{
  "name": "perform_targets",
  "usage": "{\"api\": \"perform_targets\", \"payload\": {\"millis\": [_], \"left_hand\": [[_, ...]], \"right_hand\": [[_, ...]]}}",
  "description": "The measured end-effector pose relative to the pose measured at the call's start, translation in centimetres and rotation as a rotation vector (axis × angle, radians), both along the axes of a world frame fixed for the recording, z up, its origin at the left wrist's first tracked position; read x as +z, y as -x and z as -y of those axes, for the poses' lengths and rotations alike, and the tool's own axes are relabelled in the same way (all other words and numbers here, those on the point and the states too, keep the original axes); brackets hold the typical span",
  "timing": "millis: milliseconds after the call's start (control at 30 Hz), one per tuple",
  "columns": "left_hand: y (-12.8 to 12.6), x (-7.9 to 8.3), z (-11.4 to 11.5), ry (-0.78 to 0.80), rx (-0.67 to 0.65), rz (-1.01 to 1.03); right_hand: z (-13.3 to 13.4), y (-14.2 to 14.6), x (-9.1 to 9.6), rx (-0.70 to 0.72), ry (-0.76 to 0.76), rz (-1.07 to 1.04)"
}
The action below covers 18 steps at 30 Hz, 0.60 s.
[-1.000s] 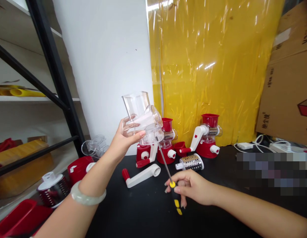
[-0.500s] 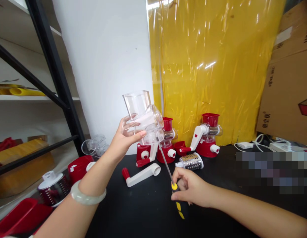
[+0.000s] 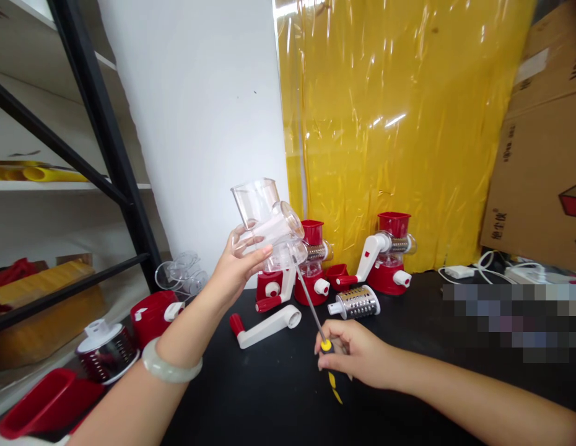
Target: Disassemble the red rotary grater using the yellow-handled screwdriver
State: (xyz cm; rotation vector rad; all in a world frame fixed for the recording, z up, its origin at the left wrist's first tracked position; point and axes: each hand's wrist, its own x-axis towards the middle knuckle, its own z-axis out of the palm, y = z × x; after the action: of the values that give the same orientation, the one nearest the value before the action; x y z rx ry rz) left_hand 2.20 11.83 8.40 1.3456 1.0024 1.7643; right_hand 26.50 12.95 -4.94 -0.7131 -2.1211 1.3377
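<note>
My left hand (image 3: 235, 266) is raised over the black table (image 3: 409, 384) and grips a clear plastic grater housing (image 3: 267, 226), tilted with its chute up. My right hand (image 3: 357, 356) is closed round a black and yellow screwdriver (image 3: 332, 375). Its long metal shaft (image 3: 306, 294) points up and left, the tip at the underside of the clear housing. A jade-coloured bangle (image 3: 170, 368) sits on my left wrist.
Two assembled red and white rotary graters (image 3: 385, 254) stand at the back by a yellow plastic sheet (image 3: 399, 124). A loose white crank handle (image 3: 264, 328) and a metal drum (image 3: 357, 302) lie on the table. Red parts (image 3: 153, 316), shelving and cardboard boxes (image 3: 543, 148) surround it.
The clear housing and my left hand dropped slightly. My right hand shifted its grip on the screwdriver handle, with the shaft staying against the housing.
</note>
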Motion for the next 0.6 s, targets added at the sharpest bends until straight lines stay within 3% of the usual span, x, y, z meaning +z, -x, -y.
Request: {"api": "perform_targets", "payload": {"millis": [200,300,467,600], "left_hand": [[0.2,-2.6,0.4,-0.001,0.035,0.257],[0.5,-4.3,1.2,-0.009,0.070,0.361],[0.2,-6.4,2.6,-0.003,0.120,0.410],[-0.1,-7.2,3.2,0.000,0.130,0.382]], "right_hand": [[-0.2,-1.1,1.5,0.010,-0.251,0.048],[-0.5,-2.0,1.5,-0.056,-0.371,0.066],[-0.3,-2.9,0.6,-0.118,-0.333,0.222],[0.3,-2.8,-0.1,-0.155,-0.388,0.242]]}}
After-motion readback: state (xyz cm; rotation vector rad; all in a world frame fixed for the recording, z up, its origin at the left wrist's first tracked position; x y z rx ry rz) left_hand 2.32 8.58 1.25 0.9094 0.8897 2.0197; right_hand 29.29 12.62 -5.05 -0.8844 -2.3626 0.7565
